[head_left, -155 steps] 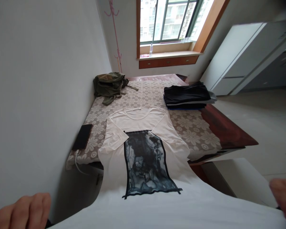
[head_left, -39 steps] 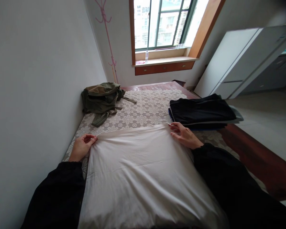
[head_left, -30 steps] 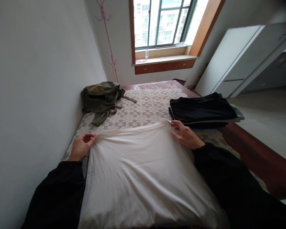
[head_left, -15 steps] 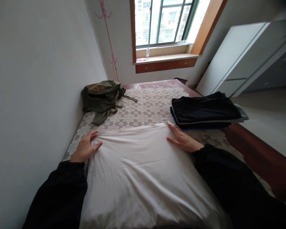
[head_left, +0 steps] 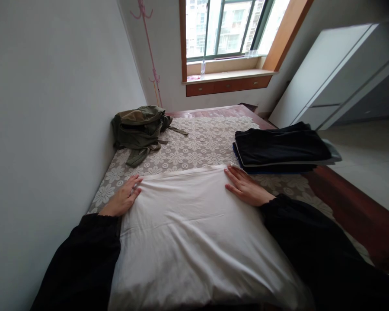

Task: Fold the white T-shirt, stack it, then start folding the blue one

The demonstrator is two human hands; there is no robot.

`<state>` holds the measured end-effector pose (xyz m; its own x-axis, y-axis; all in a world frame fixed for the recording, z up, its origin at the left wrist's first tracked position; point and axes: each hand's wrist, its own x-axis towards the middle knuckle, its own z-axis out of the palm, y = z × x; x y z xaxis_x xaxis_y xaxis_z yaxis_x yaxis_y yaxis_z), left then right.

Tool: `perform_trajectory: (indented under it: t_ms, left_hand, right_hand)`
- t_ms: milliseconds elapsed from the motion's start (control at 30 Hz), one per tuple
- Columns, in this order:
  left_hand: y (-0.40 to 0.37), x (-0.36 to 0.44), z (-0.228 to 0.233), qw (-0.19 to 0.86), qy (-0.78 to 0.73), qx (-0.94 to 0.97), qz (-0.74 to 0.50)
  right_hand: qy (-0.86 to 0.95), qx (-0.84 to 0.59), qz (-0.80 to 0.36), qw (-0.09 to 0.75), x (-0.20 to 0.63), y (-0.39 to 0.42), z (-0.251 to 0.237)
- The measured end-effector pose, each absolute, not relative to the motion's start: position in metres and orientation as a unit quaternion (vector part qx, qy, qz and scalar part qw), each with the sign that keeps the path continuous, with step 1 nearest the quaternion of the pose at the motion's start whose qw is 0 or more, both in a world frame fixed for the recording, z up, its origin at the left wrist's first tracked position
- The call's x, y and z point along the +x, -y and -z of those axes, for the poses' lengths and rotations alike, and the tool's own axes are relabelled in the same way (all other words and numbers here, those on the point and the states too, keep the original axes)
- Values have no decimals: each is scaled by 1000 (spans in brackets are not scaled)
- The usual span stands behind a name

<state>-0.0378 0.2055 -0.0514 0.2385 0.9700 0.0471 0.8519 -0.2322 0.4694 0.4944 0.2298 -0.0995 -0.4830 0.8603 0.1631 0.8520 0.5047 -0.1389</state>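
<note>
My left hand (head_left: 122,199) and right hand (head_left: 249,188) rest unclenched, fingers loosely extended, touching the far corners of the white garment (head_left: 188,229), which lies spread over the lace-covered surface (head_left: 197,140).

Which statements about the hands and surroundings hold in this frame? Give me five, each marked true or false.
1. The left hand rests at the white cloth garment's far left corner. True.
2. The right hand is clenched in a fist. False: the right hand lies open on the garment.
3. A crumpled olive-green fabric backpack lies beside the wall. True.
4. The black-topped stack of folded clothes lies left of the backpack. False: the stack is to its right.
5. A slim clear bottle stands upright on the pale windowsill. True.
</note>
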Motion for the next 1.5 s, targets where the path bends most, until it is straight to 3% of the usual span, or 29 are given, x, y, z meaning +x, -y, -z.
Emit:
perform_trajectory:
  t_ms: [267, 467, 633, 733, 800, 900, 1033, 1300, 1400, 1500]
  left_hand:
    - [-211, -37, 61, 180, -597, 773, -121]
    - [-165, -30, 27, 229, -627, 724, -176]
    - [-23, -5, 8, 230, -671, 593, -381]
    - [63, 21, 35, 123, -698, 391, -587]
    - [101, 34, 63, 80, -698, 301, -645]
    - [127, 43, 100, 146, -763, 286, -561]
    - [128, 39, 114, 286, -767, 346, -458]
    - [132, 36, 111, 340, -700, 347, -523]
    - [133, 40, 116, 391, -681, 323, -528]
    - [130, 40, 118, 386, -686, 319, -527]
  right_hand:
    - [858, -504, -8, 96, 489, -234, 102]
    - [858, -490, -123, 95, 505, -208, 81]
    - [808, -511, -245, 164, 552, -105, 55]
    - [706, -602, -268, 261, 566, -21, 54]
    - [610, -674, -225, 349, 565, 30, 65]
    - [492, -738, -182, 424, 555, 84, 94]
    - [435, -728, -265, 459, 539, 111, 127]
    - [400, -624, -416, 527, 521, 112, 139]
    - [378, -590, -398, 592, 519, 109, 139]
    - [406, -599, -386, 572, 519, 106, 134]
